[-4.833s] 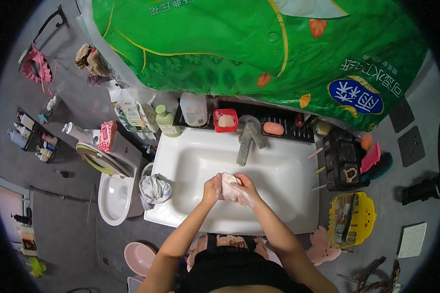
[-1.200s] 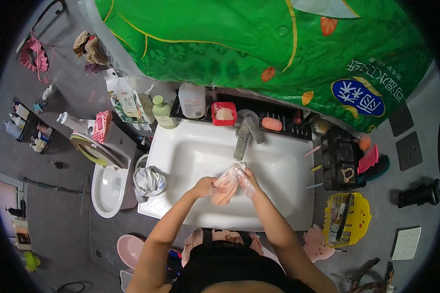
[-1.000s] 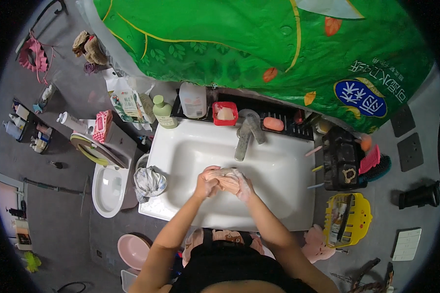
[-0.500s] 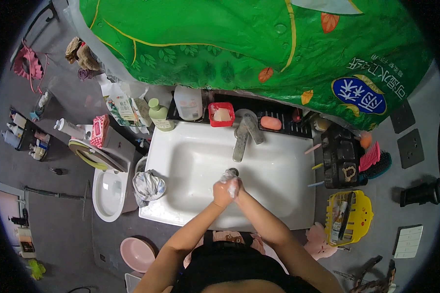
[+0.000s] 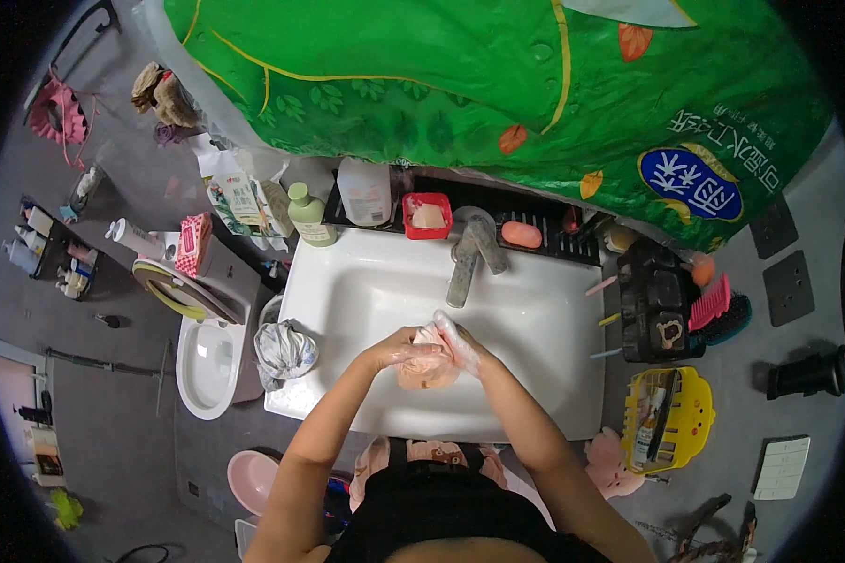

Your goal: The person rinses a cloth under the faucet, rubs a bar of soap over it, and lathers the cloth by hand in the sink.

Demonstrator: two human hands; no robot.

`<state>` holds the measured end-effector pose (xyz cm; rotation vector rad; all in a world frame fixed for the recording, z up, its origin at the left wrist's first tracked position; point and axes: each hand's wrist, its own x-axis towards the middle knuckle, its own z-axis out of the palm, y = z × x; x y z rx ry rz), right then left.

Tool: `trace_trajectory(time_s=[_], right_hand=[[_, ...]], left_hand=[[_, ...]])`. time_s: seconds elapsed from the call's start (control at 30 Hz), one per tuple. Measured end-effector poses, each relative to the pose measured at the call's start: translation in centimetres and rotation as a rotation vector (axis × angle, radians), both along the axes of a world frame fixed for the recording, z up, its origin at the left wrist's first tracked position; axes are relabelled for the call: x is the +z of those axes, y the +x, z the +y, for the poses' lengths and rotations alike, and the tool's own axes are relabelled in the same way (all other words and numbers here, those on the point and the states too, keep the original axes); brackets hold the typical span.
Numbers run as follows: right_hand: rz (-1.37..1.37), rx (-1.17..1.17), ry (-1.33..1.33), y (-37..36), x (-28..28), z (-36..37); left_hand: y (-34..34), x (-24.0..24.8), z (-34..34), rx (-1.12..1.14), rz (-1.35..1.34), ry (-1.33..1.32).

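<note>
Over the white sink (image 5: 347,403), both hands are close together on a wet, soapy, pale pink cloth (image 5: 428,372). My left hand (image 5: 399,350) grips it from the left, its fingers curled in toward the middle. White foam coats my right hand (image 5: 460,347), which is closed on the cloth's right side. The cloth hangs bunched below the fingers, and its exact kind cannot be made out. Just beyond the hands stands the grey faucet (image 5: 462,272); no water stream shows.
Behind the sink are a red soap dish (image 5: 426,231), a pink soap bar (image 5: 521,235), a white bottle (image 5: 364,192) and a green bottle (image 5: 310,216). A bundled cloth (image 5: 285,351) lies at the left rim. A yellow basket (image 5: 693,418) hangs right; a toilet (image 5: 208,366) stands left.
My hands were clasped tightly together near the drain. Now they have drawn nearer to me and parted somewhat, and the pink cloth shows spread between them.
</note>
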<state>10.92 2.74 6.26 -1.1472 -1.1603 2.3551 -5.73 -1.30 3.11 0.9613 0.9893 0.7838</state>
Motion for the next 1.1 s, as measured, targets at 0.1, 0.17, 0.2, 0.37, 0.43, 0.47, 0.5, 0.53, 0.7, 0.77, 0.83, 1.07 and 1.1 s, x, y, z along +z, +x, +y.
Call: trace_trajectory(time_s=[0.1,0.17,0.2,0.37,0.43,0.47,0.5,0.53,0.7,0.77,0.83,1.07,1.1], right_hand=[[-0.115,0.091,0.262,0.8,-0.5,0.1],[-0.370,0.473,0.274,2.7,-1.5,0.4],[-0.329,0.468,0.321,2.8,-1.1,-0.1],[-0.005,-0.121,0.187,3.5,-5.3,-0.4],[0.085,-0.480,0.002,-0.5,-2.8,-1.9],[0.057,-0.409,-0.144,-0.8,-2.4,-1.4],[0.019,-0.270,0.123,0.8,-6.6,-0.4],[0.121,-0.323,-0.014,0.3,-7.9,-0.2],[0.144,-0.367,-0.262,-2.2,-4.1,-3.2],[0.109,-0.352,-0.266,-2.1,-3.3,-3.5],[0.080,-0.368,-0.254,-1.4,-3.1,-3.3],[0.125,-0.361,-0.225,-0.9,-3.6,-3.2],[0.180,-0.478,-0.208,-1.2,-3.5,-2.8]], left_hand=[[-1.7,0.6,0.2,-0.019,0.294,0.187],[-2.3,0.9,0.3,0.254,0.210,-0.055],[-2.4,0.7,-0.1,0.432,0.086,0.003],[-0.3,0.1,-0.4,0.745,-0.049,0.088],[2.0,-1.3,-2.1,0.798,0.167,0.350],[4.3,-1.3,-2.6,0.746,0.326,0.448],[7.4,-0.6,-2.2,0.667,0.465,0.560],[8.9,0.0,-2.2,0.661,0.463,0.559],[6.6,0.7,-1.4,0.696,0.806,0.295],[6.7,0.8,-1.4,0.760,0.712,0.164],[9.1,1.6,-2.3,0.923,1.429,0.932],[4.7,-0.3,-0.4,0.584,0.829,0.343],[4.3,-0.2,-0.4,0.585,0.683,0.226]])
